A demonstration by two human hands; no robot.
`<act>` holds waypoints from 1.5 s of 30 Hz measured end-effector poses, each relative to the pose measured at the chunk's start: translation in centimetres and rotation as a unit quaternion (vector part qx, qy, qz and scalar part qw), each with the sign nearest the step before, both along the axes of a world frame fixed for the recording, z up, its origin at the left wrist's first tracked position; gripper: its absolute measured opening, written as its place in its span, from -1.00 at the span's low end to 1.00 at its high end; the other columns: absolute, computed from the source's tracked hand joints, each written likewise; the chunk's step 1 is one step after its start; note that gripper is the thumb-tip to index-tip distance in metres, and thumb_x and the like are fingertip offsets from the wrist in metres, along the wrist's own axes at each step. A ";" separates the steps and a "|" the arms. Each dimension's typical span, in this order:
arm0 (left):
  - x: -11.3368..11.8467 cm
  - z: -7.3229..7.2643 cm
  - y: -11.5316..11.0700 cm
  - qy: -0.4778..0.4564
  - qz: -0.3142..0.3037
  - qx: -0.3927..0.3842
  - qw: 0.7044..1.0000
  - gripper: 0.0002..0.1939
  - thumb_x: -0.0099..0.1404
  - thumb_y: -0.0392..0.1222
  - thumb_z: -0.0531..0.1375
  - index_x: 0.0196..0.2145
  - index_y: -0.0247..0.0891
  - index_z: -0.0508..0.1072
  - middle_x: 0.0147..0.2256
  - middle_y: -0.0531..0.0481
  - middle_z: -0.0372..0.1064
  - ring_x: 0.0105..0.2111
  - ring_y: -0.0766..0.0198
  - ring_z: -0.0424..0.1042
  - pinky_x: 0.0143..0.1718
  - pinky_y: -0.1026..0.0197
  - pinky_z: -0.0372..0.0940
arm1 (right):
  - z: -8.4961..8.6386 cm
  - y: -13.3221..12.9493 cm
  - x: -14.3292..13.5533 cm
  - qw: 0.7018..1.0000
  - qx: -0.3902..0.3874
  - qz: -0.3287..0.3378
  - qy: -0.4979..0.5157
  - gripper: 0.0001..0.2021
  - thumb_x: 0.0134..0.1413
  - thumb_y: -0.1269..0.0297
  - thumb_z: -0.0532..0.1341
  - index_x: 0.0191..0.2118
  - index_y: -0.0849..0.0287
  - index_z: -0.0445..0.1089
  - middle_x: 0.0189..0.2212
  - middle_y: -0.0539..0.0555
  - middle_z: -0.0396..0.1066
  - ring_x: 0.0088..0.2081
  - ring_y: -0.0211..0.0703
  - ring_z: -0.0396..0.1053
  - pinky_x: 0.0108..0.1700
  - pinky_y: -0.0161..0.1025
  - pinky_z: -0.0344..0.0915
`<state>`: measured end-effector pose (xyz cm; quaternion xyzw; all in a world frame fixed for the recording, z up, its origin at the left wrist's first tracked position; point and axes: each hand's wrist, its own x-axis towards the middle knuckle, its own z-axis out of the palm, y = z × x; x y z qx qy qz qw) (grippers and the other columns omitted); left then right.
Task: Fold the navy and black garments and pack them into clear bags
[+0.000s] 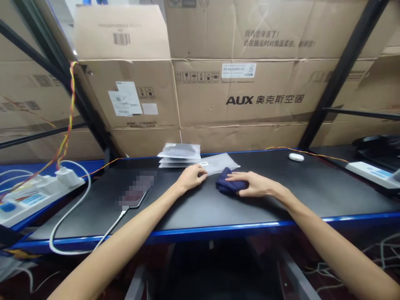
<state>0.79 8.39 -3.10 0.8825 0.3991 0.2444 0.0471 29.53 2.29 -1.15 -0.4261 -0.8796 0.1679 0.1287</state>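
A folded dark blue cloth [229, 182] lies bunched on the black tabletop [190, 212], with my right hand [253, 183] closed round its right side. Just left of the cloth, a flat translucent bag [221, 162] rests on the surface. The fingertips of my left hand [191, 177] are together at the bag's left edge, and they partly hide that corner. Behind my left hand stands a small stack of similar translucent packets [179, 154] with white labels.
A phone [137, 191] with a white cable lies at the left. Power strips [37, 193] sit at both ends. A small white case [296, 157] is at the back right. Cardboard [250, 96] and black posts rise behind.
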 end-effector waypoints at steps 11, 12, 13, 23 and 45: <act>0.4 0.1 -0.7 -0.041 0.123 0.042 0.991 -0.94 0.14 -0.24 0.19 -0.39 -0.18 0.47 -0.33 0.02 0.49 -0.31 0.18 0.45 -0.34 0.25 0.26 | 0.1 -0.2 -0.5 0.997 0.033 0.021 0.067 -0.43 -0.14 0.37 0.29 0.11 0.06 0.47 0.07 0.04 0.48 0.09 0.06 0.42 0.18 -0.13 0.26; 0.4 0.0 -0.7 -0.051 0.125 0.050 0.990 -0.96 0.15 -0.24 0.19 -0.40 -0.18 0.45 -0.34 0.03 0.49 -0.33 0.19 0.44 -0.34 0.25 0.26 | 0.0 -0.2 -0.5 0.997 0.033 0.024 0.073 -0.43 -0.14 0.38 0.30 0.10 0.06 0.47 0.06 0.03 0.49 0.08 0.06 0.43 0.18 -0.14 0.26; 0.5 0.0 -0.7 -0.061 0.120 0.055 0.989 -0.97 0.16 -0.24 0.19 -0.41 -0.18 0.44 -0.35 0.03 0.48 -0.35 0.20 0.44 -0.33 0.25 0.27 | 0.0 -0.2 -0.5 0.996 0.032 0.026 0.079 -0.43 -0.14 0.38 0.30 0.10 0.06 0.47 0.05 0.03 0.49 0.08 0.06 0.43 0.18 -0.13 0.26; 0.7 -1.0 0.0 -0.116 -0.016 0.023 0.993 -0.78 0.18 -0.42 0.12 -0.32 -0.21 0.51 -0.35 0.05 0.52 -0.36 0.25 0.51 -0.24 0.25 0.37 | 0.1 -0.8 -1.1 0.984 0.043 0.041 0.168 -0.47 -0.10 0.39 0.30 0.09 0.11 0.47 0.04 0.05 0.50 0.03 0.07 0.47 0.13 -0.15 0.30; 1.2 -1.5 -0.2 -0.192 -0.088 -0.042 0.976 -0.69 0.22 -0.33 0.18 -0.06 -0.26 0.49 -0.27 0.00 0.51 -0.30 0.29 0.51 -0.14 0.24 0.45 | -1.2 0.2 -2.5 0.995 0.052 0.081 0.019 -0.40 0.14 0.15 0.22 0.31 0.00 0.20 0.34 0.08 0.12 0.39 0.08 -0.11 0.35 0.08 -0.03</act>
